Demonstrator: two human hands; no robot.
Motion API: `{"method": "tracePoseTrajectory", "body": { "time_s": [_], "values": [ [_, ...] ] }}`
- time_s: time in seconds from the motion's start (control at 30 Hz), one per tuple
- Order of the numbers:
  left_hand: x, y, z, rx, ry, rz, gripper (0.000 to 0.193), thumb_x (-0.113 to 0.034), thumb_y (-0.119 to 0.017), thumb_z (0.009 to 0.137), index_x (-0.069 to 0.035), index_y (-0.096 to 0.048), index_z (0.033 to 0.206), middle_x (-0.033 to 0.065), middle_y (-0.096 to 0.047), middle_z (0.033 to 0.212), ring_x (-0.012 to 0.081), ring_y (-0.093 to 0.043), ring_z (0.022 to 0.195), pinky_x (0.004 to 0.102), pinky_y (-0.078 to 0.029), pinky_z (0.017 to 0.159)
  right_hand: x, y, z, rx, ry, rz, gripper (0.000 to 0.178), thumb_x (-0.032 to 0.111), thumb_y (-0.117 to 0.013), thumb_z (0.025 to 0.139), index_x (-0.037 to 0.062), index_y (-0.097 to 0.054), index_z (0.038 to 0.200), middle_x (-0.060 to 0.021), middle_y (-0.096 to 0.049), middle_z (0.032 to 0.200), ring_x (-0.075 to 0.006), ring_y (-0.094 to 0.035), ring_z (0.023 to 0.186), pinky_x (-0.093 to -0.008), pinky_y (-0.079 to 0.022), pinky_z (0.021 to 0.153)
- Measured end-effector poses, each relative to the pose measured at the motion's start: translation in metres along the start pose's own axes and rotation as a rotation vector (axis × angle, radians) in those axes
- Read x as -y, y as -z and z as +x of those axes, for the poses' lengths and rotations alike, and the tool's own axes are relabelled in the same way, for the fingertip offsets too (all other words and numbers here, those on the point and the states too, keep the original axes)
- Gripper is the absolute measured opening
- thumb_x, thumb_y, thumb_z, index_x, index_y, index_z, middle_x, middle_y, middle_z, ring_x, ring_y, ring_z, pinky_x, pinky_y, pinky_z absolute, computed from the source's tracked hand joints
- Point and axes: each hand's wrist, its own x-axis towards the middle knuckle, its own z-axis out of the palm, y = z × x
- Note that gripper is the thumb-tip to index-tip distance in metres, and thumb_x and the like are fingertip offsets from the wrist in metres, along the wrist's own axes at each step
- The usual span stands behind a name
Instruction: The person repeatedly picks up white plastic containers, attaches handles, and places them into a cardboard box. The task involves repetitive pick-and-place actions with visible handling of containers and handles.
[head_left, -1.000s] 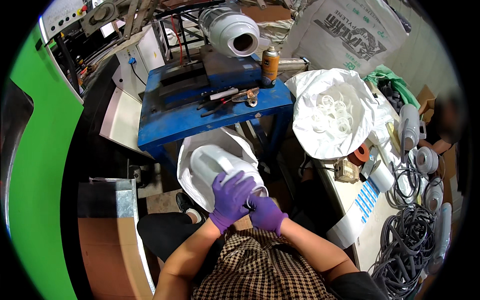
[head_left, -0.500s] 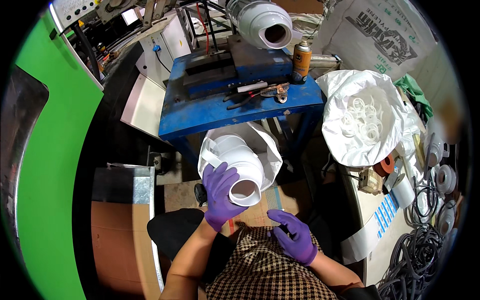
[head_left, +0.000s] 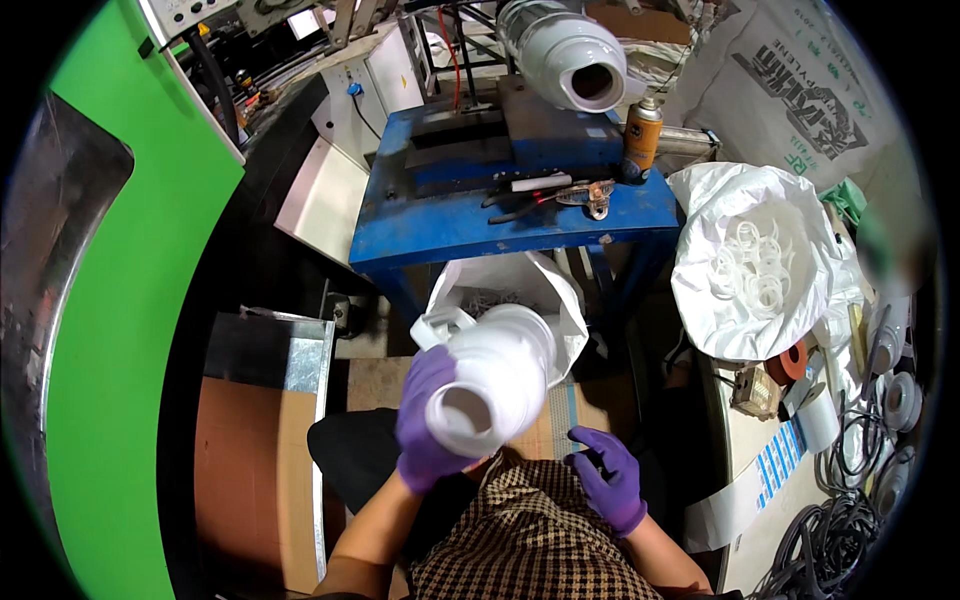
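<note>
My purple-gloved left hand (head_left: 425, 425) grips the left side of a white plastic pipe fitting (head_left: 508, 365). The fitting is tilted, its round open end towards me and a side branch at its far left. It is held over my lap, in front of an open white sack (head_left: 572, 320) whose rim it partly hides. My right hand (head_left: 612, 478), also gloved in purple, hovers over my checked apron (head_left: 530, 530). Its fingers are loosely curved, the thumb apart, and nothing shows between them.
Ahead stands a blue metal bench (head_left: 460, 235) with pliers (head_left: 525, 208), a spray can (head_left: 641, 140) and another white fitting (head_left: 570, 60) above it. A white bag of translucent rings (head_left: 755, 270) is at right, near a label roll (head_left: 818, 420). A cardboard box (head_left: 240, 480) stands left.
My left hand has drawn the fitting towards me and turned its open end leftward, uncovering the sack's inside. The right hand stays over the apron. The whole view has shifted slightly.
</note>
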Motion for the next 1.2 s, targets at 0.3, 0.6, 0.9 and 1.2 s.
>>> {"method": "tracePoseTrajectory", "body": {
  "time_s": [0.3, 0.6, 0.9, 1.2],
  "values": [
    [-0.016, 0.018, -0.065, -0.143, 0.484, -0.676, 0.081, -0.038, -0.082, 0.08, -0.011, -0.044, 0.146, 0.0231, -0.057, 0.137, 0.041, -0.056, 0.128, 0.0535, -0.049, 0.105, 0.033, 0.153, 0.066, -0.417, 0.52, -0.882, 0.035, 0.01, -0.08, 0.081, 0.0111, -0.073, 0.115, -0.0121, -0.073, 0.108, -0.0314, -0.07, 0.091, -0.0393, -0.057, 0.077],
    [-0.061, -0.028, -0.03, 0.297, 0.019, -0.37, 0.046, -0.03, -0.096, 0.066, -0.016, -0.056, 0.086, 0.0206, -0.072, 0.115, 0.047, -0.066, 0.115, 0.0591, -0.046, 0.104, -0.039, 0.262, 0.219, -0.179, -0.089, -1.561, 0.017, 0.028, -0.074, 0.079, 0.0174, -0.078, 0.092, -0.0085, -0.065, 0.11, -0.0305, -0.062, 0.106, -0.045, -0.051, 0.088],
    [-0.086, -0.004, -0.025, 0.318, 0.312, -0.049, 0.068, -0.031, -0.091, 0.066, -0.001, -0.064, 0.121, 0.0189, -0.066, 0.119, 0.0439, -0.061, 0.115, 0.0495, -0.046, 0.105, 0.036, 0.215, 0.141, -0.42, 0.144, -0.109, 0.048, 0.006, -0.065, 0.096, 0.0044, -0.058, 0.143, 0.0016, -0.062, 0.084, -0.0058, -0.054, 0.07, -0.0239, -0.046, 0.066],
    [-0.094, -0.025, -0.008, 0.291, 0.106, -0.044, 0.097, -0.028, -0.095, 0.064, 0.007, -0.047, 0.141, 0.0177, -0.067, 0.12, 0.038, -0.064, 0.11, 0.0475, -0.05, 0.097, 0.076, 0.086, 0.001, 0.004, 0.255, -0.722, 0.007, 0.016, -0.077, 0.088, 0.0094, -0.074, 0.09, -0.0128, -0.066, 0.086, -0.0254, -0.068, 0.083, -0.0361, -0.053, 0.069]
  ]
}}
